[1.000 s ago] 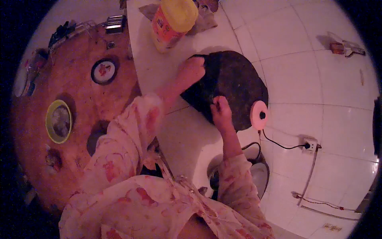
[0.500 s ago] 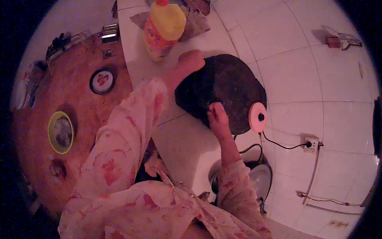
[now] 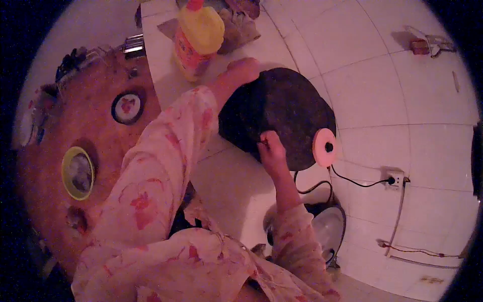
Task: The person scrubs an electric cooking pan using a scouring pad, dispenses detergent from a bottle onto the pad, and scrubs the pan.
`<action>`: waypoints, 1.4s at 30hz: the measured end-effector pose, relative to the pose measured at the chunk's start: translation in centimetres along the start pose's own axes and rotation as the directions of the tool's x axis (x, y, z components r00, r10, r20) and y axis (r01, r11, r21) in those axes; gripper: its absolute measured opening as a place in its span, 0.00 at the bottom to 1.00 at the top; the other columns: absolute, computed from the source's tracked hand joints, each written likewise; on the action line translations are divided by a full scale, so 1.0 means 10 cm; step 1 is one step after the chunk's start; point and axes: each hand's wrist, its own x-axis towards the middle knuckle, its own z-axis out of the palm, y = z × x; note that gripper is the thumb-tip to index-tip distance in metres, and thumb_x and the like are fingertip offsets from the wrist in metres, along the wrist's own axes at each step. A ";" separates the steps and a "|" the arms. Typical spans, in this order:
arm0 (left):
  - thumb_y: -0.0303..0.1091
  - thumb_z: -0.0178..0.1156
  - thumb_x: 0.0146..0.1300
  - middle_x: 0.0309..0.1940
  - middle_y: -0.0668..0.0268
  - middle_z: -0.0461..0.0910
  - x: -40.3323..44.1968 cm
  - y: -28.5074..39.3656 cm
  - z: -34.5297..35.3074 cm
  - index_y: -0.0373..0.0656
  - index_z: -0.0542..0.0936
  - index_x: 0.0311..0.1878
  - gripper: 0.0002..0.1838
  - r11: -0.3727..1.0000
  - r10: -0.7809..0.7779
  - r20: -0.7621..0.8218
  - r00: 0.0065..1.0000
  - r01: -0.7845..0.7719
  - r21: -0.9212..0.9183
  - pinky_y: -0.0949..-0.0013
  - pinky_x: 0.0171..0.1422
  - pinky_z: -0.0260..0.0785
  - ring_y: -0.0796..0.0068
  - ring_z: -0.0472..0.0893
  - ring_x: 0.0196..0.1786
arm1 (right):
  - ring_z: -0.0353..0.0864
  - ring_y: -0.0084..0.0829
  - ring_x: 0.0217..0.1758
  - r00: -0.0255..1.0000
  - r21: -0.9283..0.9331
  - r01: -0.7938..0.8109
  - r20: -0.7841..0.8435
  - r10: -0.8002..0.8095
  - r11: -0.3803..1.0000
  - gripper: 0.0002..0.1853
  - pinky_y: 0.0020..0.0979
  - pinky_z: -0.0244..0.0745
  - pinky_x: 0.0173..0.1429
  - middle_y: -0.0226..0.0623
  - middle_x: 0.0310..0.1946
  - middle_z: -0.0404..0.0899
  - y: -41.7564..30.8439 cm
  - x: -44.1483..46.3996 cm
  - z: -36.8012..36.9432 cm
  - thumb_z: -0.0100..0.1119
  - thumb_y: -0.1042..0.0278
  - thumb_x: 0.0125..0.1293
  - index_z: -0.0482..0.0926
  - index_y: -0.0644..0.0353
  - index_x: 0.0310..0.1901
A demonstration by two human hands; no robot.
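Observation:
A large dark, round, flat thing (image 3: 297, 108) lies on the pale counter (image 3: 229, 173); its left part is darker, with a straight line like a fold or an edge. My left hand (image 3: 244, 70) is closed at its upper left rim, the fingertips partly hidden. Over its lower middle, my right hand (image 3: 273, 150) has its fingers pinched together at that line. Whatever they grip there is too dark to make out. At the dark thing's lower right edge sits a pink disc (image 3: 319, 153) with a black centre.
A yellow bottle (image 3: 198, 43) with a red cap stands beyond my left hand. A black cord runs to a wall socket (image 3: 395, 179). Near my right forearm is a metal pan or bowl (image 3: 329, 229). A yellow-rimmed tub (image 3: 65, 173) and a plate (image 3: 128, 108) are on the reddish floor.
The view has shifted slightly. Both hands stay at nearly the same places on the dark round thing, and the right fingers have moved only a little.

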 end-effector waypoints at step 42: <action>0.28 0.51 0.48 0.25 0.57 0.69 -2.09 0.52 1.01 0.42 0.68 0.26 0.03 0.901 0.201 -0.638 0.743 -0.397 -0.177 0.55 0.33 0.64 0.53 0.71 0.31 | 0.70 0.50 0.40 0.999 -0.054 0.020 0.048 -0.017 0.998 0.06 0.38 0.67 0.45 0.48 0.34 0.70 0.10 0.03 -0.06 0.47 0.69 0.62 0.69 0.63 0.36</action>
